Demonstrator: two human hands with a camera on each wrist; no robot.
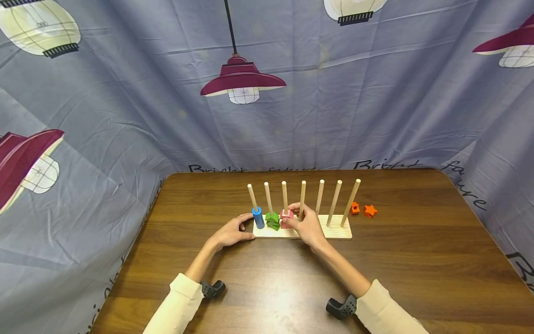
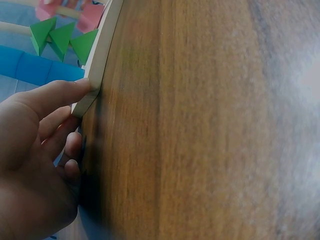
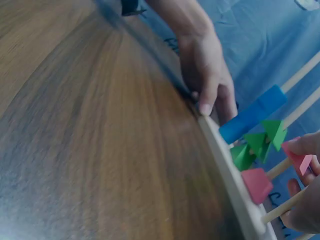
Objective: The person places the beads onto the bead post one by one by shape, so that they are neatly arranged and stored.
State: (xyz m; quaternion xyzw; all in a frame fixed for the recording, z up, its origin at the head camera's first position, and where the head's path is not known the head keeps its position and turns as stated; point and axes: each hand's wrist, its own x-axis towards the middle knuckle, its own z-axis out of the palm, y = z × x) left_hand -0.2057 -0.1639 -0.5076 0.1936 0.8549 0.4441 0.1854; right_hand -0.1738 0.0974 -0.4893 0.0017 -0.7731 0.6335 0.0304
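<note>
A pale wooden peg board with a row of several upright pegs lies on the table. My left hand grips its left end, thumb on the near edge and fingers at the far side. Blue cylinder blocks fill the leftmost peg, and green triangle blocks sit twisted on the second. On the third peg, a pink pentagon block rests at the base. My right hand pinches another pink block higher on that same peg, apart from the lower one.
Right of the board, an orange block and an orange star block lie on the brown wooden table. Pegs right of the third stand close around my right hand. A grey-blue curtain hangs behind the table.
</note>
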